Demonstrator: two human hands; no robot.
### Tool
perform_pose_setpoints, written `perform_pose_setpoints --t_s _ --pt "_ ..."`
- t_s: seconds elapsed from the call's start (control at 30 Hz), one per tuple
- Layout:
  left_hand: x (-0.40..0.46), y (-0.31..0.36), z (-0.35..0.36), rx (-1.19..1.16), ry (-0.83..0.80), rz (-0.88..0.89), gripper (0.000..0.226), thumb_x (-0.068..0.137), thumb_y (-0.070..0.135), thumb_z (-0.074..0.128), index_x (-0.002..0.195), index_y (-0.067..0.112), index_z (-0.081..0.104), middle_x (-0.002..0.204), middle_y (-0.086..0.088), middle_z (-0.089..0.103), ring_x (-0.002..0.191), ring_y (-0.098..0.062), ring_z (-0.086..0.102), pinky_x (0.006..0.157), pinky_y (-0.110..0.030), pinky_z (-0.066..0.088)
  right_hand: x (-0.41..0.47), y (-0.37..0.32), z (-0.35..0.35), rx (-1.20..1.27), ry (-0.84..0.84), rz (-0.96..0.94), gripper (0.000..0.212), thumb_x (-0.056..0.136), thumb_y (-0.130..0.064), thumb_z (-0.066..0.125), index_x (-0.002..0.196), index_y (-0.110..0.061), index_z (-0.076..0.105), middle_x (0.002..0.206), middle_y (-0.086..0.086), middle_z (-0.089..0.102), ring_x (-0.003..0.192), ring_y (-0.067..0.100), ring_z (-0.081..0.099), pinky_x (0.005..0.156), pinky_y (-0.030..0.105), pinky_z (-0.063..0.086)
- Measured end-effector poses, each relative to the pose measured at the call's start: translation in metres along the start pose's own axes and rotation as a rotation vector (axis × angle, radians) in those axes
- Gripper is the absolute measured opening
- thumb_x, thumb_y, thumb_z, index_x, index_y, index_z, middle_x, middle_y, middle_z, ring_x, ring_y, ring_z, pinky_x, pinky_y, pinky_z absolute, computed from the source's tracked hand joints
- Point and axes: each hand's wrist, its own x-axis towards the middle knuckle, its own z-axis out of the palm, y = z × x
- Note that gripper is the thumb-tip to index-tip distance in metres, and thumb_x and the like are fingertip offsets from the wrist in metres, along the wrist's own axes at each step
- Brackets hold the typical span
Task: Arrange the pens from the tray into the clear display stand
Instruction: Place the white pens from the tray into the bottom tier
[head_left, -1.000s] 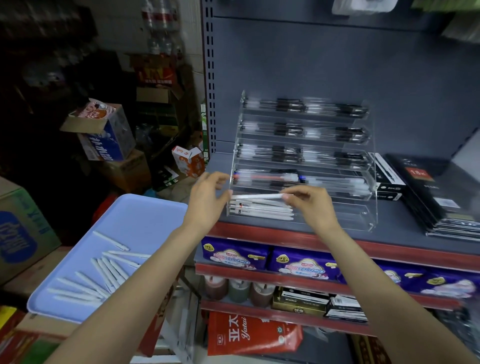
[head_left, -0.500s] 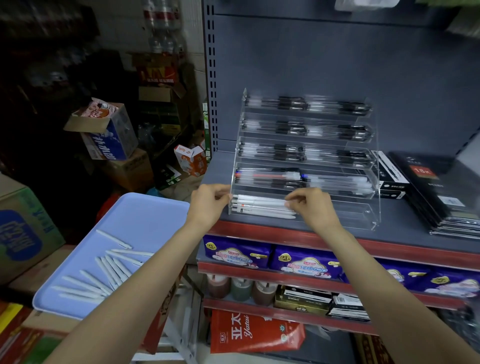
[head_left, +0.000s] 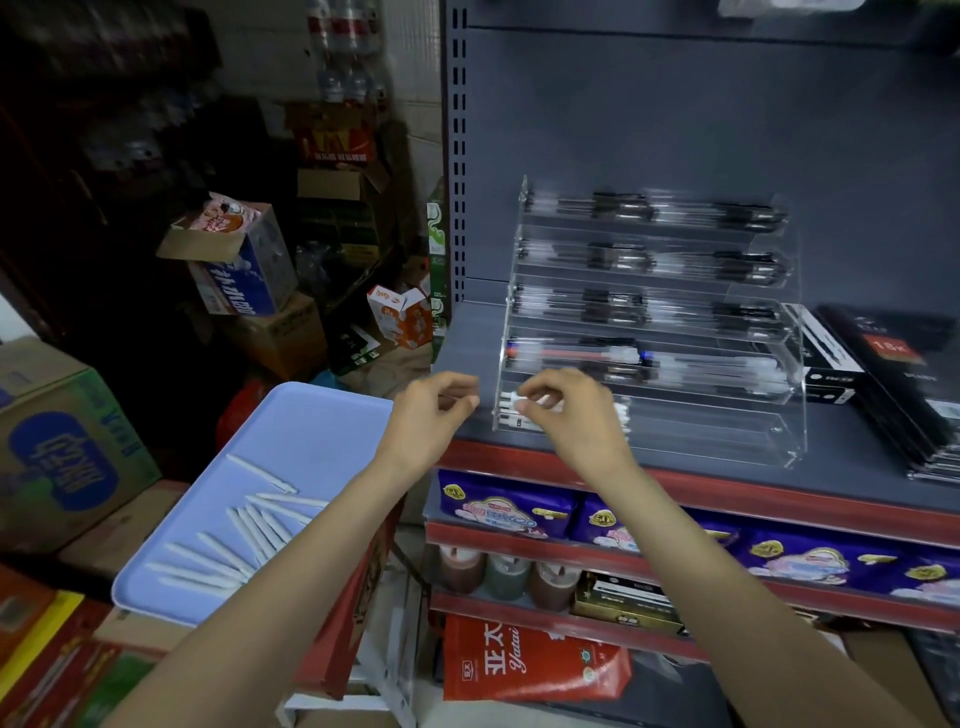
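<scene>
So the clear acrylic tiered display stand sits on the grey shelf, and its upper tiers already hold dark and red pens lying lengthwise, which is probably why the white ones are going in the same way on the bottom tier. The right hand has its fingers curled over the left end of the white pens in the bottom tier, pinching or nudging one; looks like squaring them up against the side wall. The left hand hovers just off the stand's left edge, fingers loosely curled, nothing in it as far as I can see. Plenty more loose white pens wait on the light blue plastic tray, down to the left within easy reach.
</scene>
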Motion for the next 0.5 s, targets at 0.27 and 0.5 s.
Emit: perform_pose_setpoints --t_s 0.27,0.5 --pt "-0.032 -0.092 -0.090 0.143 0.093 -0.120 0.019 0.094 0.015 0.053 0.108 0.014 0.066 0.102 -0.002 0.070 0.088 -0.013 0.063 0.082 -0.024 0.049 0.000 -0.084 0.109 0.166 -0.162 -0.067 0.015 0.092 -0.012 0.056 0.097 -0.011 0.070 0.099 0.003 0.069 0.077 0.005 0.053 0.066 0.007 0.038" --pt "-0.043 -0.217 -0.157 0.345 -0.024 -0.307 0.028 0.095 0.006 0.046 0.119 0.005 0.060 0.120 -0.014 0.061 0.104 -0.027 0.059 0.087 -0.027 0.043 0.004 -0.093 0.240 0.041 -0.463 0.106 0.026 0.095 -0.014 0.052 0.119 -0.009 0.059 0.121 0.012 0.058 0.110 0.023 0.057 0.092 0.029 0.045"
